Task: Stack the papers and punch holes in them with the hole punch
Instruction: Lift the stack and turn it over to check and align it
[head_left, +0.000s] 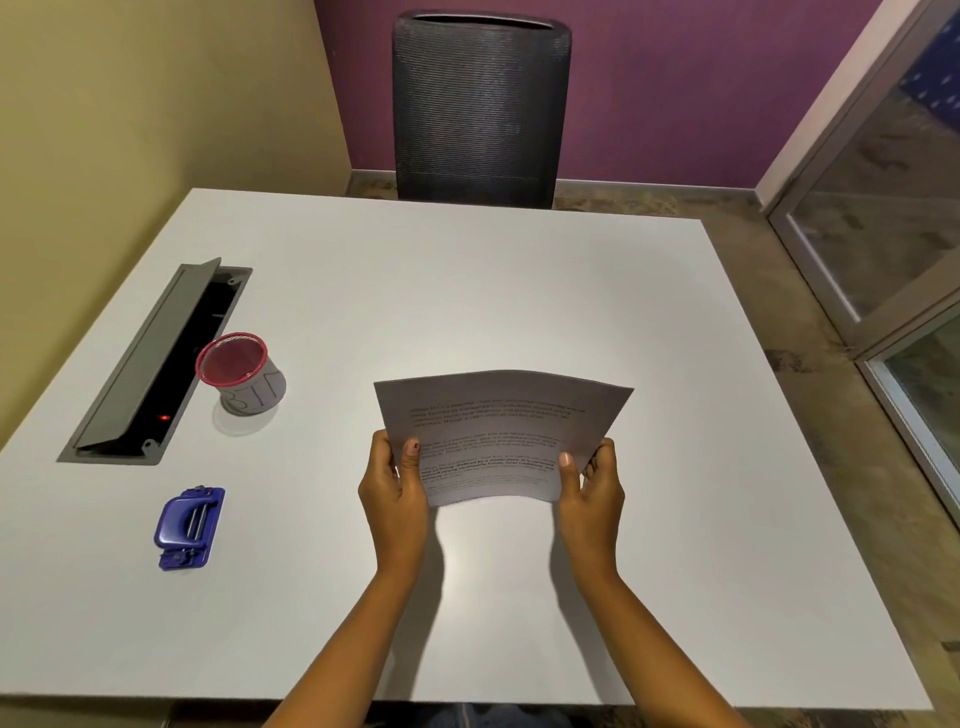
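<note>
Printed white papers (501, 421) are held upright above the middle of the white table (467, 291), bowed slightly, with text facing me. My left hand (395, 483) grips their lower left edge with the thumb on the front. My right hand (592, 486) grips the lower right edge the same way. How many sheets there are I cannot tell. A blue hole punch (190, 527) lies on the table at the left, well apart from both hands.
A red-rimmed mesh cup (240, 374) stands left of centre beside an open grey cable tray (156, 364) set into the tabletop. A dark mesh office chair (480, 109) stands behind the table's far edge. A glass partition (893, 218) runs along the right.
</note>
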